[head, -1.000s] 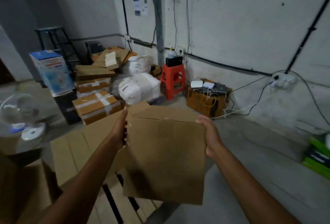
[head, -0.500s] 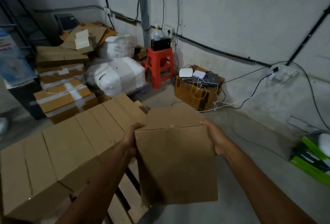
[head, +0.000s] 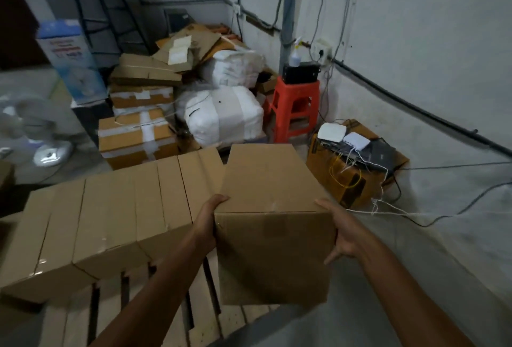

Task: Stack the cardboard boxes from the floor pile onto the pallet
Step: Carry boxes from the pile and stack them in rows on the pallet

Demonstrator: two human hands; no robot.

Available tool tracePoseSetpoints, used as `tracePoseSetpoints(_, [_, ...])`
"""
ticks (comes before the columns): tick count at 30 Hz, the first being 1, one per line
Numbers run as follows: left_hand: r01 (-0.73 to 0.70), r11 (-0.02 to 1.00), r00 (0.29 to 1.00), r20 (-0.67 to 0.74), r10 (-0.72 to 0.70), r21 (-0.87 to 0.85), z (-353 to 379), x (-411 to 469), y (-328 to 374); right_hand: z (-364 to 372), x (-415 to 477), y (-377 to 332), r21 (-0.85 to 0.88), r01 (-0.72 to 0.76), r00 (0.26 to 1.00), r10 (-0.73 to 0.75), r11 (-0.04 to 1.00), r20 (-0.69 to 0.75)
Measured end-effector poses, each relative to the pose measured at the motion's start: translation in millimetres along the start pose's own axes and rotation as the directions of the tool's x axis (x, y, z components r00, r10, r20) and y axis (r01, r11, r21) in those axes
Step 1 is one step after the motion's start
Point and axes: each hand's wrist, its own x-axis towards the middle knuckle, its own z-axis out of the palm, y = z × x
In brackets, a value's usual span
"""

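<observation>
I hold a plain brown cardboard box (head: 271,222) between both hands, low over the right end of the wooden pallet (head: 199,319). My left hand (head: 207,222) presses its left side, fingers curled over the top edge. My right hand (head: 340,233) clasps its right side near the front corner. A row of several similar cardboard boxes (head: 110,219) stands on the pallet directly to the left, its right end touching or nearly touching the held box.
Taped cartons (head: 135,136) and white sacks (head: 224,119) crowd the far corner. A red stool (head: 293,108) stands by the wall. A carton with routers and cables (head: 352,169) sits right of the held box. A fan (head: 36,136) stands left. Bare concrete floor (head: 415,263) lies right.
The box has come down and forward, from held up in front of me to low at the right end of the row on the pallet. Both hands kept their hold.
</observation>
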Motion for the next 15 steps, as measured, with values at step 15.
tracePoseSetpoints(15, [-0.197, 0.978, 0.965, -0.164, 0.206, 0.074, 97.6, 154.9, 61.7, -27.9, 170.9, -154.6, -0.077, 0.084, 0.996, -0.081, 0.994, 0.039])
